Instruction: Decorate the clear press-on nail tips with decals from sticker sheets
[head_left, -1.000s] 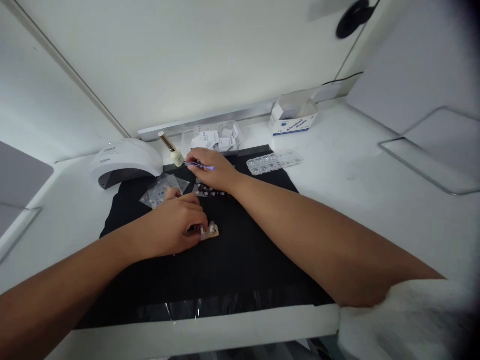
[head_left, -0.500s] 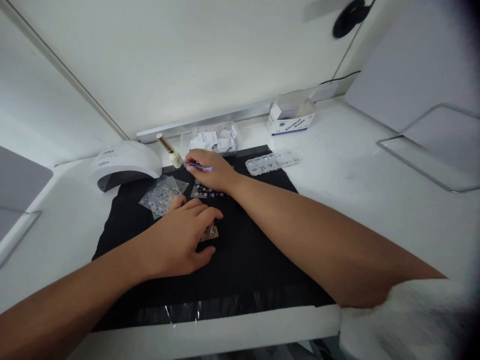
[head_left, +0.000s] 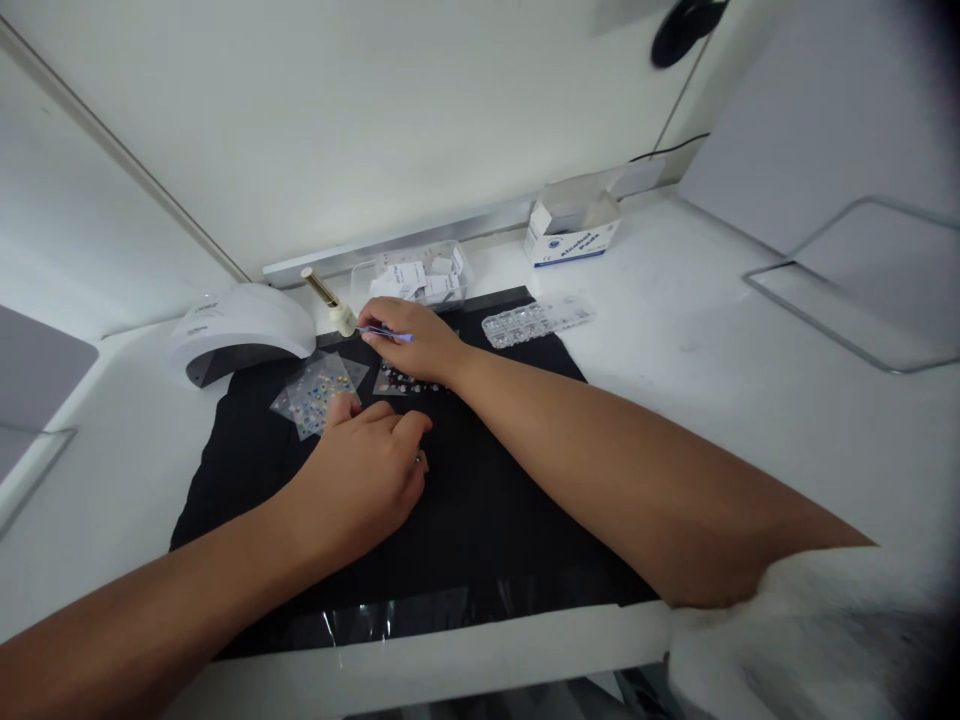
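- Right hand [head_left: 420, 340] pinches tweezers [head_left: 386, 332] beside a tilted bottle [head_left: 328, 300]; a nudge could topple it.
- Left hand [head_left: 367, 470] lies curled, fingers down on the black mat [head_left: 487, 520]; whether it grips anything cannot be told, and small pieces beneath could scatter.

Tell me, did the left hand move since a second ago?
Yes. The left hand slid forward over the black mat, toward the sticker sheets, and now covers the small tan holder that showed at its fingertips earlier.

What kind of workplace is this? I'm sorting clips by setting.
Most likely a nail-art workstation. A white nail-curing lamp stands at the edge of a black mat, sheets of tiny stickers lie on it, and the right hand holds fine tweezers near a clear box of beads.
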